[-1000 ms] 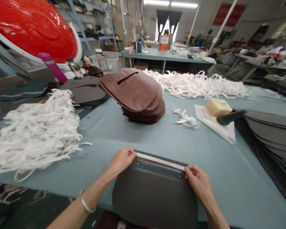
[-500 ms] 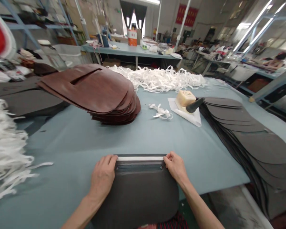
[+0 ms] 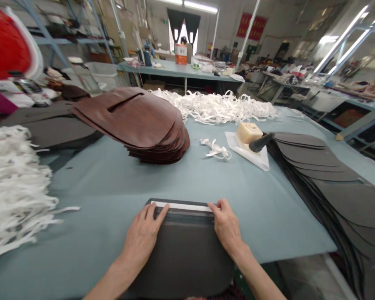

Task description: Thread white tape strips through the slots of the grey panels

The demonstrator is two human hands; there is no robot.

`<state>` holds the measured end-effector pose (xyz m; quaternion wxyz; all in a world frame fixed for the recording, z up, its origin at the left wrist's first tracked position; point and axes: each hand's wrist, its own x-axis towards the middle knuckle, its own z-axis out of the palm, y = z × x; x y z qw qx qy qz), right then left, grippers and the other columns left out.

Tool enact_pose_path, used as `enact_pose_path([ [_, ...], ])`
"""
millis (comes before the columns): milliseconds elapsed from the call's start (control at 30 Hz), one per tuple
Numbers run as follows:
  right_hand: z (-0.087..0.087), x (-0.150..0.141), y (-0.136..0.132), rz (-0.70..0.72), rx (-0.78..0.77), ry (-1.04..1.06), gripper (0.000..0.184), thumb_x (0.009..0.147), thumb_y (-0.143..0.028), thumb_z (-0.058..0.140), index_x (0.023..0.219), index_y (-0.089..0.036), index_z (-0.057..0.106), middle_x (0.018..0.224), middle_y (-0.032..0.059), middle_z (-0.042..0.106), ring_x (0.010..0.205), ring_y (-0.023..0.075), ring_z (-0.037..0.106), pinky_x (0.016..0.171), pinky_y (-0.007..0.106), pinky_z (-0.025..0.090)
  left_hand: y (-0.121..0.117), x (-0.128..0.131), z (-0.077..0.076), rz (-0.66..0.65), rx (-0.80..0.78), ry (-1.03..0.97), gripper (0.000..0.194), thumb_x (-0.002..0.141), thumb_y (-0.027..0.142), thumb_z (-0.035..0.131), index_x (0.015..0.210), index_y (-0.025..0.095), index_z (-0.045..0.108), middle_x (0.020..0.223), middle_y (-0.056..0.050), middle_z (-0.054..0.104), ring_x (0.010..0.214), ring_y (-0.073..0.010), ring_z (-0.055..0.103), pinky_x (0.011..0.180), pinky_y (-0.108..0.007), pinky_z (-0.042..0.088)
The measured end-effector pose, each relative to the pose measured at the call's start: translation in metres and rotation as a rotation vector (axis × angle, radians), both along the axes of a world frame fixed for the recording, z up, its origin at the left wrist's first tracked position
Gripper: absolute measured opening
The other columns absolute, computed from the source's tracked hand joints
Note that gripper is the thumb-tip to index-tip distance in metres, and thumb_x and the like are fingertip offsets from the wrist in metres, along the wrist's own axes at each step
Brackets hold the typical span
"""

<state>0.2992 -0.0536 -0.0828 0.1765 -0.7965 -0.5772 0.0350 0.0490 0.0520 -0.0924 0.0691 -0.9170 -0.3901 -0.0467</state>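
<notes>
A dark grey rounded leather piece [image 3: 181, 258] lies on the table's near edge, with a slot and a white tape strip [image 3: 184, 206] along its top. My left hand [image 3: 143, 236] lies flat on the piece's left side, fingers stretched out toward the strip's left end. On the right side rests my right hand [image 3: 226, 227], its fingers bent and pressing down by the strip's right end. Neither hand grips anything.
A stack of brown leather pieces [image 3: 137, 123] sits mid-table. White strip piles lie at the left [image 3: 12, 187] and far back [image 3: 218, 106]. A beige block with a dark handle [image 3: 251, 135] rests on white paper. Dark pieces [image 3: 331, 183] fan along the right edge.
The view has swung from left toward the right. My left hand has gone from pinching the strip's end to lying flat; my right hand has slid slightly inward along the strip.
</notes>
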Motion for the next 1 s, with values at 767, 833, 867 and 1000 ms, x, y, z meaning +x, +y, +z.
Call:
enact_pose_path([
  [767, -0.015, -0.088, 0.109, 0.511, 0.161, 0.173, 0.027, 0.084, -0.005, 0.042, 0.096, -0.020, 0.062, 0.091, 0.0052, 0.059, 0.087, 0.0183, 0.053, 0.074, 0.030, 0.042, 0.091, -0.018, 0.031, -0.037, -0.680, -0.473, 0.027, 0.071, 0.007, 0.054, 0.093, 0.019, 0.065, 0.094, -0.003, 0.063, 0.093, -0.0169, 0.057, 0.086, -0.027, 0.042],
  [833, -0.014, -0.092, 0.107, 0.543, 0.141, 0.063, 0.029, 0.083, -0.003, 0.043, 0.097, -0.020, 0.062, 0.093, 0.0059, 0.058, 0.087, 0.0193, 0.051, 0.074, 0.030, 0.041, 0.084, -0.021, 0.031, -0.101, -0.630, -0.429, 0.023, 0.078, 0.008, 0.051, 0.092, 0.020, 0.064, 0.094, -0.003, 0.062, 0.096, -0.0174, 0.055, 0.088, -0.029, 0.041],
  [867, -0.014, -0.095, 0.105, 0.560, 0.127, -0.019, 0.029, 0.083, -0.003, 0.044, 0.099, -0.019, 0.061, 0.094, 0.0068, 0.057, 0.088, 0.0202, 0.050, 0.073, 0.031, 0.041, 0.079, -0.022, 0.030, -0.140, -0.565, -0.382, 0.021, 0.081, 0.010, 0.049, 0.093, 0.019, 0.064, 0.094, -0.004, 0.062, 0.097, -0.0181, 0.054, 0.089, -0.030, 0.040],
  [1000, -0.012, -0.105, 0.098, 0.615, 0.076, -0.240, 0.027, 0.086, -0.007, 0.045, 0.109, -0.016, 0.057, 0.095, 0.0103, 0.056, 0.088, 0.0239, 0.048, 0.074, 0.037, 0.039, 0.051, -0.027, 0.018, -0.246, -0.153, -0.134, 0.028, 0.089, 0.011, 0.043, 0.112, 0.018, 0.056, 0.107, -0.009, 0.061, 0.103, -0.0204, 0.053, 0.096, -0.038, 0.038],
])
